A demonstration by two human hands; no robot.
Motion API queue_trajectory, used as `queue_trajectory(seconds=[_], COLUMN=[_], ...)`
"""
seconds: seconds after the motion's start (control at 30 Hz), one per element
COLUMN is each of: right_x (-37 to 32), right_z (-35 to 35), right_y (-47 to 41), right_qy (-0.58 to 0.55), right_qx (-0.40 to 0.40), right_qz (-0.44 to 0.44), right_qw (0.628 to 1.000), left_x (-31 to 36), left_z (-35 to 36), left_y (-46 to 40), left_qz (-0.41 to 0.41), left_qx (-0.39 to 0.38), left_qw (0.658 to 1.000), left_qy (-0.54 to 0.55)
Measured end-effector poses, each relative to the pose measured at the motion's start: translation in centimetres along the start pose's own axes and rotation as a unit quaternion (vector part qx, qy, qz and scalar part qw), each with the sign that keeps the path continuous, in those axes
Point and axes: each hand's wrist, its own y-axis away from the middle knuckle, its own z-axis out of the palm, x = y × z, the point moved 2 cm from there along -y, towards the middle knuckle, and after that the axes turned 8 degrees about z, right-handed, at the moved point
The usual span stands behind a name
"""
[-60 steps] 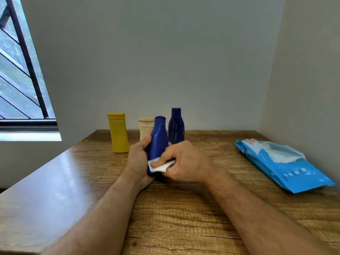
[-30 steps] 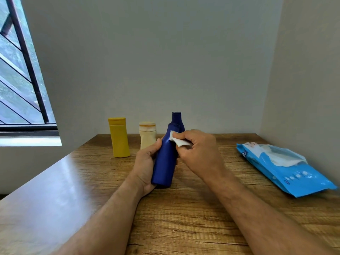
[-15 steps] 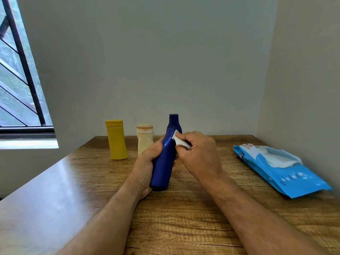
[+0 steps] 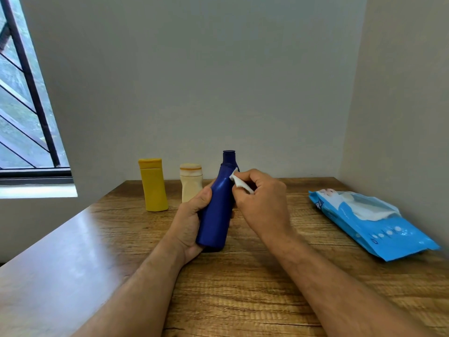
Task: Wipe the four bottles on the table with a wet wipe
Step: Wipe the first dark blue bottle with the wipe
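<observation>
Hidden behind the held blue bottle (image 4: 216, 210): the fourth bottle, and the fingers of the left hand (image 4: 188, 222) beyond its thumb; mostly buried in the right hand (image 4: 261, 203): the wet wipe (image 4: 239, 182), only a white corner showing; too small to read: print on the wipes pack (image 4: 371, 224); cut off at the left edge: the window (image 4: 21, 105); cut off at the near edge: both forearms.

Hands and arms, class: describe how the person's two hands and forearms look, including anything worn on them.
Both forearms are bare, with no sleeves in view. The left hand and right hand wear no gloves, and no watch, bracelet or ring shows on wrists or fingers.
</observation>
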Motion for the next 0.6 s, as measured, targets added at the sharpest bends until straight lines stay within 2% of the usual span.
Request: queue_trajectory(seconds=[0.07, 0.23, 0.33, 0.5, 0.6], right_x=[0.08, -0.37, -0.46, -0.48, -0.07], right_z=[-0.06, -0.30, -0.27, -0.59, -0.57], right_y=[-0.13, 0.10, 0.25, -0.21, -0.46], right_qy=[-0.002, 0.044, 0.066, 0.027, 0.011], right_qx=[0.005, -0.009, -0.016, -0.008, -0.063], right_qz=[-0.001, -0.101, -0.127, -0.083, -0.066], right_qw=[1.000, 0.994, 0.990, 0.996, 0.996], left_x=[-0.01, 0.03, 0.04, 0.18, 0.23], left_z=[-0.03, -0.06, 0.11, 0.21, 0.05], left_y=[-0.06, -0.09, -0.01, -0.07, -0.15], left_qz=[-0.006, -0.008, -0.015, -0.047, -0.043], left_qx=[0.005, 0.010, 0.011, 0.003, 0.007], left_qw=[1.000, 1.000, 1.000, 0.997, 0.996], left_qy=[0.009, 0.016, 0.017, 0.060, 0.080])
